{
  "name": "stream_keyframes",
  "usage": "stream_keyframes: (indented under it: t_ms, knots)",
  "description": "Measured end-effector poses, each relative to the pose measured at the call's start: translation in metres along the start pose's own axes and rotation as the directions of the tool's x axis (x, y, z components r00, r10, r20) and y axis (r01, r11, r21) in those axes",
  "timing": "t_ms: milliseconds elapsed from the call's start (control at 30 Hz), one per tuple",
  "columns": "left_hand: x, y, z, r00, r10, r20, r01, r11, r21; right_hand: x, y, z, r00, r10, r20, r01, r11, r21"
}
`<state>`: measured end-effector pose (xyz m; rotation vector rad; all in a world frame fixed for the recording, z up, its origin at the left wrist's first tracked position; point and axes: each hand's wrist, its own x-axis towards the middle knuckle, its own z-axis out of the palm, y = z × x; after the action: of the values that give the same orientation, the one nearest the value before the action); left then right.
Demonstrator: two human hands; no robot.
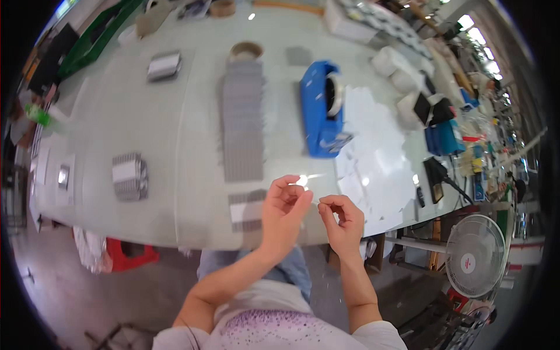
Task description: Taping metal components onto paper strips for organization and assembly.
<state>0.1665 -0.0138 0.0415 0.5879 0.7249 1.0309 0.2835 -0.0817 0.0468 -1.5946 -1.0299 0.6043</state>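
Over the table's near edge, my left hand [283, 213] is raised with its fingers curved and the thumb apart from the index finger; nothing shows clearly in it. Close to its right, my right hand [343, 221] pinches thumb and forefinger together, and whatever may be between them is too small to make out. Partly behind my left hand lies a grey ribbed bundle with a white band [245, 212]. Beyond it stretches a long row of overlapping grey ribbed pieces [244, 122]. A blue tape dispenser [315, 111] holding a tape roll [335, 94] stands farther off, to the right.
Two more banded grey bundles [129, 175] [164, 66] lie on the left of the table. A brown tape roll [246, 51] sits at the row's far end. White paper pieces [376, 157] spread right of the dispenser. A fan [475, 255] stands at the lower right, a red stool [133, 256] lower left.
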Motion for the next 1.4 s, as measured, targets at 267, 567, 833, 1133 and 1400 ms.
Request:
stream_keyframes:
  t_ms: [267,567,833,1133,1400]
  knots:
    - [-0.058,0.053,-0.096,0.995,0.039,0.096,-0.09,0.777,0.622,-0.033,-0.009,0.037,0.981,-0.031,0.19,0.047,0.995,-0.083]
    - [-0.047,0.016,-0.12,0.643,0.371,0.67,-0.692,-0.093,0.716,-0.043,0.032,0.053,0.881,-0.404,0.245,0.461,0.848,-0.26]
    - [-0.041,-0.001,-0.122,0.555,0.395,0.732,-0.703,-0.246,0.667,-0.042,0.031,0.055,0.844,-0.471,0.257,0.535,0.765,-0.358]
    - [-0.04,-0.004,-0.126,0.544,0.413,0.73,-0.701,-0.254,0.666,-0.042,0.03,0.056,0.85,-0.455,0.265,0.526,0.76,-0.382]
    - [-0.046,0.009,-0.122,0.591,0.414,0.692,-0.74,-0.061,0.669,-0.044,0.026,0.053,0.87,-0.431,0.237,0.49,0.806,-0.331]
